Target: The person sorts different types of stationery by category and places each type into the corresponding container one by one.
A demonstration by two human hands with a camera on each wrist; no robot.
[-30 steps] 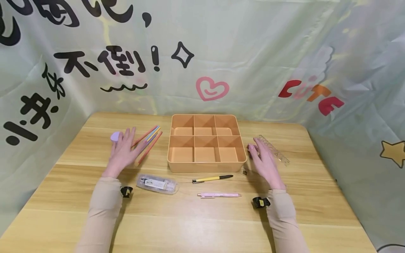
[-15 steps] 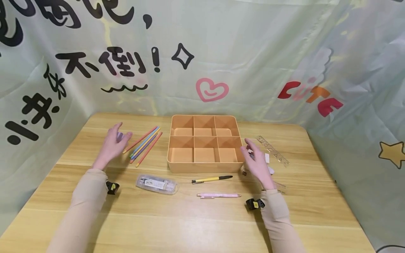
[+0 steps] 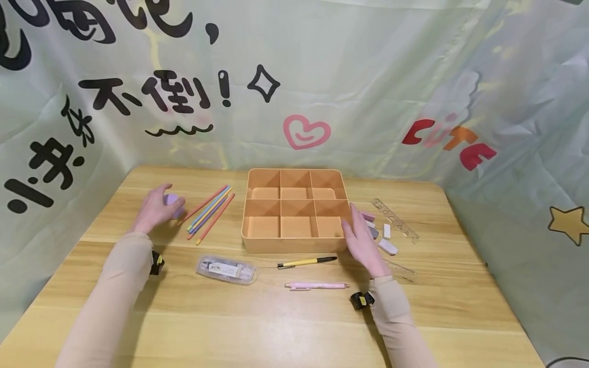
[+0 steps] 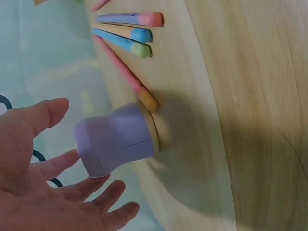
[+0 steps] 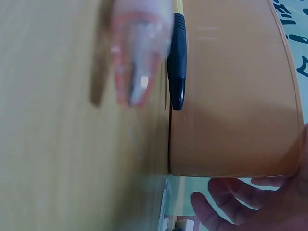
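Note:
My left hand (image 3: pixel 154 209) is at the far left of the table, its fingers spread beside a purple, waisted block-like thing (image 4: pixel 115 139) with a tan base. Thumb and fingers stand on either side of it without closing round it. Just right of that lie several slim coloured sticks with contrasting ends (image 3: pixel 209 208). My right hand (image 3: pixel 361 243) lies along the right end of an orange six-compartment organizer box (image 3: pixel 294 245), thumb at the rim and fingers down outside the wall. In the right wrist view those fingers look loosely bent past the box's end wall (image 5: pixel 231 96).
Right of the box are several small erasers (image 3: pixel 388 247), a clear ruler (image 3: pixel 395 221) and another clear ruler (image 3: pixel 401 271). In front lie a yellow-and-black pen (image 3: pixel 307 262), a pink pen (image 3: pixel 317 285) and a clear case (image 3: pixel 226 270). Printed cloth hangs behind.
My left hand has moved left from the coloured sticks to the purple thing. The right hand has shifted left from the erasers to the box's right end, uncovering them.

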